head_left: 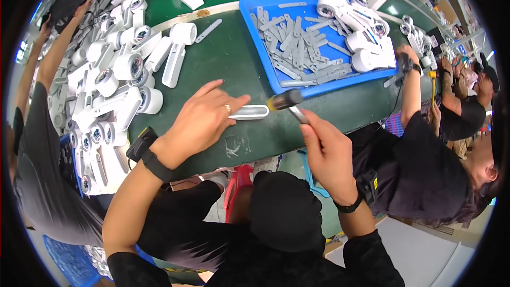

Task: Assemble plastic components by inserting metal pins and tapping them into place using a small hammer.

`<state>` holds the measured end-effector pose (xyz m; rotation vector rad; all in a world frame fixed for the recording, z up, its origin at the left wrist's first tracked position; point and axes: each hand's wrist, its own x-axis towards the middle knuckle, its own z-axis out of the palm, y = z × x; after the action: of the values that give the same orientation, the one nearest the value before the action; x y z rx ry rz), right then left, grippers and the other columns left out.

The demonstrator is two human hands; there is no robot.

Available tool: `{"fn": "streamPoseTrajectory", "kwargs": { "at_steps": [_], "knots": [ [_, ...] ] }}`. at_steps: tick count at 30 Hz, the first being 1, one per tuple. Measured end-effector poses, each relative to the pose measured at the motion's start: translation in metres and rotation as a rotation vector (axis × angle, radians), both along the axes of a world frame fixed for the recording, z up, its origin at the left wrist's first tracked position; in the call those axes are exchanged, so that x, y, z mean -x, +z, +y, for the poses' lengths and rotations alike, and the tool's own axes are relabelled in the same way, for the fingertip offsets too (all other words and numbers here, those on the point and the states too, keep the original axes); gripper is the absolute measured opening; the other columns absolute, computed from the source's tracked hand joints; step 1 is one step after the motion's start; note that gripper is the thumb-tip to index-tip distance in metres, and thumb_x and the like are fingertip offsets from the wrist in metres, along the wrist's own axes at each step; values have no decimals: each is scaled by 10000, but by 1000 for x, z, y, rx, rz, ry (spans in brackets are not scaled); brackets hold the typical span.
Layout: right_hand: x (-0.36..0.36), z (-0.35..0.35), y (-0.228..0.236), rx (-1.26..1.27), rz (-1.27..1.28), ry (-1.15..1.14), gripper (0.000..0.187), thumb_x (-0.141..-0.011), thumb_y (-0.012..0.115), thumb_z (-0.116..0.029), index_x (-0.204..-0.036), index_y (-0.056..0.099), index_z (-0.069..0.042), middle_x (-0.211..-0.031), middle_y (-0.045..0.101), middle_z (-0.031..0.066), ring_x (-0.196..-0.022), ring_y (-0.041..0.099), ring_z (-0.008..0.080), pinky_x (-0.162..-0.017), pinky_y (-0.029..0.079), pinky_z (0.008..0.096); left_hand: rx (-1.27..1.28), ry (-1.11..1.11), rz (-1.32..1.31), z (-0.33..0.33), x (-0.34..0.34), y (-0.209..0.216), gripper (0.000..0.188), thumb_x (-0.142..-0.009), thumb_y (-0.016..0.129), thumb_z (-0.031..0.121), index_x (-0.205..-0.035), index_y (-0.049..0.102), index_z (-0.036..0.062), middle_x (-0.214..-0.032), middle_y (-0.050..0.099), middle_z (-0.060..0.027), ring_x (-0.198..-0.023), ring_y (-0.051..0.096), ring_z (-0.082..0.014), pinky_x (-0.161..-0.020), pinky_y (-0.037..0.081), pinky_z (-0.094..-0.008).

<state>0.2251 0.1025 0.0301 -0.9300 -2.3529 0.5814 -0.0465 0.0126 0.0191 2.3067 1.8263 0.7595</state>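
My left hand [203, 118] holds a white handle-shaped casing [253, 112] down on the green table, some fingers raised. The casing's rounded end, with a grey strip along its middle, sticks out to the right; its other end is hidden under the hand. My right hand [330, 154] grips a small mallet [287, 100] by its metal shaft. The mallet's black and yellow head is level with the casing's rounded end; whether they touch I cannot tell.
White handheld fans [127, 66] are heaped on the left. A blue tray [281, 87] beyond my hands holds loose grey strips [297, 42] and several white fans [366, 32]. One grey strip [209, 30] lies on the green table [212, 64]. Co-workers [419, 154] are on both sides.
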Motion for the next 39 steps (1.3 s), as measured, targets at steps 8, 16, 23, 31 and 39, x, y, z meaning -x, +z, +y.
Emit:
{"fn": "streamPoseTrajectory", "kwargs": {
  "at_steps": [8,16,23,31,39],
  "knots": [
    [-13,3,5,556,160,-113,334,-1105,560,-211,-1352,655,-7,-736,573,-3,-676,489,55,-601,421,244,18,-233,195,32,6,21,214,-725,692,25,-901,799,84,-1061,743,-15,-1253,555,-276,-1275,294,-523],
    [13,10,0,488,183,32,357,-1115,540,-200,-1407,606,-6,-838,591,5,-712,519,74,-641,446,242,-142,302,-136,-17,4,1,411,-804,800,211,-1194,736,96,-1236,730,-129,-1112,688,-357,-1001,550,-451],
    [48,14,5,95,5,135,291,-1062,588,-145,-1338,637,-66,-907,676,163,-723,648,368,-637,517,419,-203,222,84,-48,24,-37,397,-871,808,127,-1252,718,64,-1147,752,-142,-804,722,-294,-719,595,-372],
    [74,7,17,-20,-137,37,225,-1076,566,-160,-1192,665,6,-1015,712,229,-840,676,453,-729,541,448,-251,210,-58,-36,31,-39,317,-866,791,55,-1180,754,46,-1091,761,-135,-806,727,-300,-713,599,-379],
    [78,8,15,-66,-281,57,202,-1038,598,-135,-1181,669,-12,-944,697,224,-819,679,434,-678,525,482,-185,217,-96,-36,30,-37,311,-862,790,42,-1172,759,44,-1083,764,-136,-798,726,-302,-719,600,-379]
  ]
}}
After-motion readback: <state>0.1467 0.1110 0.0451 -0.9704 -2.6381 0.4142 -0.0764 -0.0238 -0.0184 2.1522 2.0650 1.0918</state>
